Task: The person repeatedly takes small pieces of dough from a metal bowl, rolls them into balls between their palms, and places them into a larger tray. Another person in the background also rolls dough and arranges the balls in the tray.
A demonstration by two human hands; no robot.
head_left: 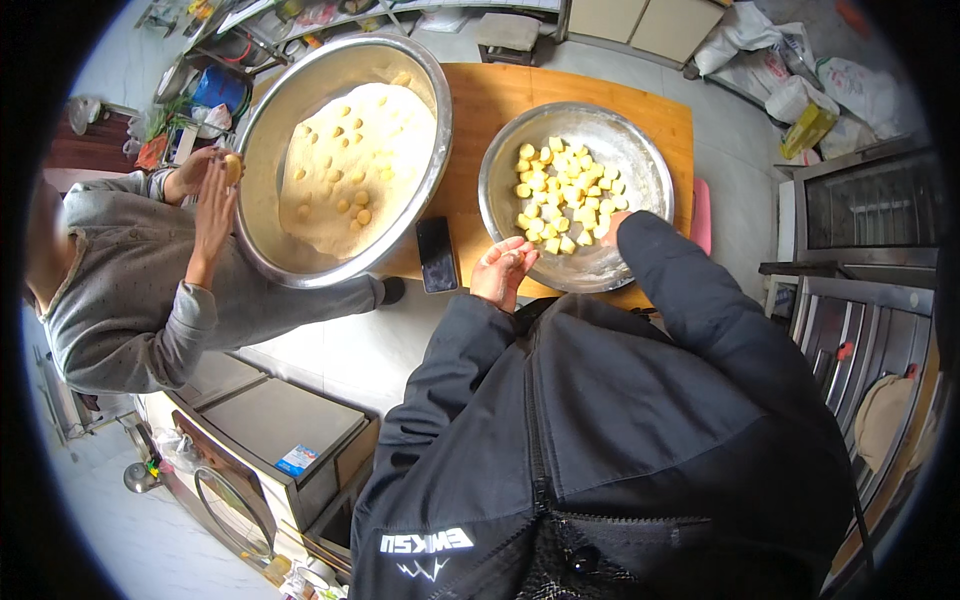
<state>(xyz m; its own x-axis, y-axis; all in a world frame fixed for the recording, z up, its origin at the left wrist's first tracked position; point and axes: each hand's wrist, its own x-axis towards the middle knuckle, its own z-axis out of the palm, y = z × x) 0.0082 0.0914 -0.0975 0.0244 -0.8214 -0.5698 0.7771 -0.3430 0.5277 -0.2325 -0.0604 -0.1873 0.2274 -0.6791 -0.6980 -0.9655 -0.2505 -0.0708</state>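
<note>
A steel bowl [649, 176] with many cut yellow dough pieces [574, 184] stands in front of me. Just outside its near left rim is my left hand [501, 274], palm up with curled, floury fingers. Something pale may sit at its fingertips, but I cannot tell whether it is held. Inside the bowl's near right side, my right hand [616, 227] reaches down beside the pieces. The dark sleeve covers most of that hand, and its fingers are hidden.
A large steel basin [259, 169] of pale flour [322, 217] with small dough balls stands left on the wooden table [480, 97]. A co-worker's hands [215, 187] hold a dough piece beside it. A phone [437, 255] lies between the vessels. Metal racks [862, 322] stand right.
</note>
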